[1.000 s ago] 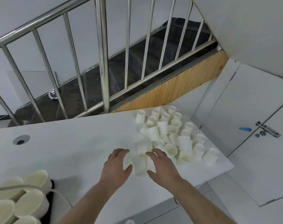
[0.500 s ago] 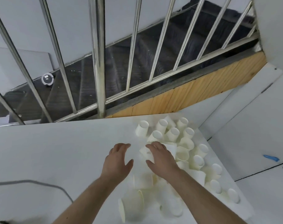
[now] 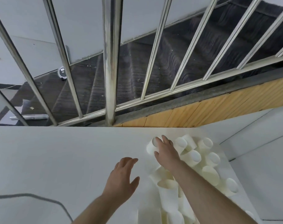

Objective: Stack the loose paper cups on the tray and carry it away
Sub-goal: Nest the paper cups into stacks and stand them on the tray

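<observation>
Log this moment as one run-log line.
phase: gathering cups | right hand: grips far paper cup | left hand: open above white table, holding nothing | loose cups: unstacked

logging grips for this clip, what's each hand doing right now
Left hand: open, fingers spread over the white table, holding nothing.
Right hand: fingers and thumb curled round an upturned white paper cup at the pile's far left.
</observation>
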Available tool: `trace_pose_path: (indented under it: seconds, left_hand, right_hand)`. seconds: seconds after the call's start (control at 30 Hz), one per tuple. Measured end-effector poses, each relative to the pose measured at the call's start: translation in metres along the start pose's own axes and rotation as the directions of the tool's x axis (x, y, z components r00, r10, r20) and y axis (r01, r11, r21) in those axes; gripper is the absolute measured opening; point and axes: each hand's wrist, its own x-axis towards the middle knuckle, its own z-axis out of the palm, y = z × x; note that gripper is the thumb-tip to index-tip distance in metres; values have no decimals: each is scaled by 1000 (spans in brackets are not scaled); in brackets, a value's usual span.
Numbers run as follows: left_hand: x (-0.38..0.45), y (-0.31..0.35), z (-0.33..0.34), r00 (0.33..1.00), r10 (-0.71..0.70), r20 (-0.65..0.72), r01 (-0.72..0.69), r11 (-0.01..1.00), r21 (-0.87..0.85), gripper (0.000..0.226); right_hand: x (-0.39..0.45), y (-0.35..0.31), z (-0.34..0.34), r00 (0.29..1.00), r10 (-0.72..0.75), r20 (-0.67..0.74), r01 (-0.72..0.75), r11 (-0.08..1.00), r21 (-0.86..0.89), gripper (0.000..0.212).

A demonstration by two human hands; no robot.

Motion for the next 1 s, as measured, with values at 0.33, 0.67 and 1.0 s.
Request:
trace_pose_path:
  seconds: [0.33,0.67,1.0]
  left_hand:
    - [16,-7,3,999,-41,-17,42,999,10,56]
    - [16,8,-5,981,-126,-150,92,973,-213,72]
    - [15,40,-25,952,-146,-267,-11,859,-511,64]
  right_hand:
    - [24,-1,16,995,-11,-99,19,997,80,46]
    - [-5,-12,-4,988,135,-76,-39,692,721,46]
    - [-45,-27,-22,915,-134,382,-395,-91,914,36]
